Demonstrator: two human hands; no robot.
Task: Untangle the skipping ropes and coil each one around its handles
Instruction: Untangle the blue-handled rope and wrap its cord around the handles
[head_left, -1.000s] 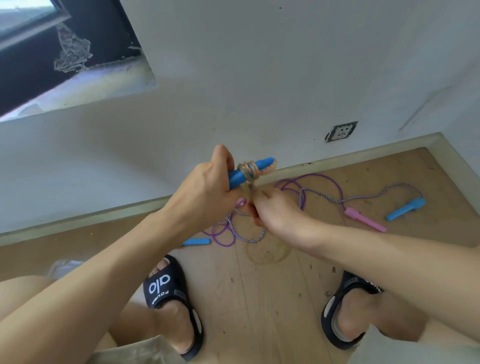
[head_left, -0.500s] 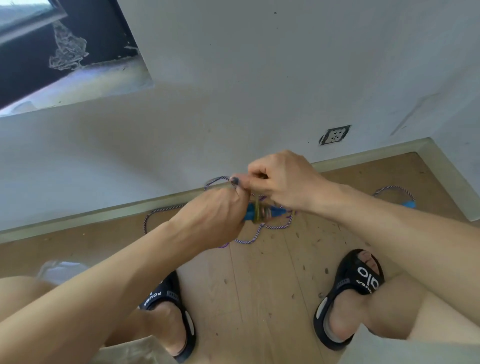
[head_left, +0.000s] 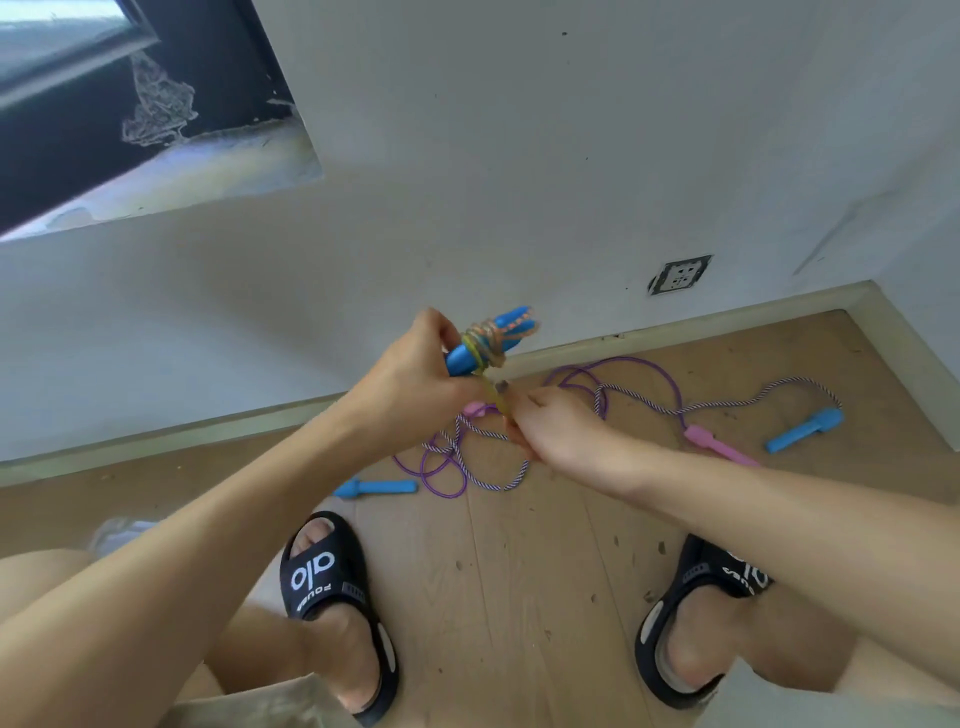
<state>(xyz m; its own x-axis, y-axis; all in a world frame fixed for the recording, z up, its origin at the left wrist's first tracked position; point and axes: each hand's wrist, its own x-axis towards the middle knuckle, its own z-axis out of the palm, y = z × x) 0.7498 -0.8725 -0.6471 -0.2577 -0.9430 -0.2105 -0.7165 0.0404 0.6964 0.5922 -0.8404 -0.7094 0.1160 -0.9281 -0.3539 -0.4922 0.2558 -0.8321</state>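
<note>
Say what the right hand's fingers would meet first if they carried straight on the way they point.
The right hand points left toward the left hand, which holds the blue handles; it would probably meet that hand first, though depth is unclear.

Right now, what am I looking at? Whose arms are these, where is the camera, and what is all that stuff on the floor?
There is no machine: a person wears one camera on the head, looking down at their own arms and sandalled feet. The left hand grips a pair of blue handles with a yellowish rope coiled round them. The right hand pinches that rope's loose end just below. On the wooden floor two more ropes lie tangled: a purple rope with a pink handle, and a striped rope with blue handles, one right, one left.
</note>
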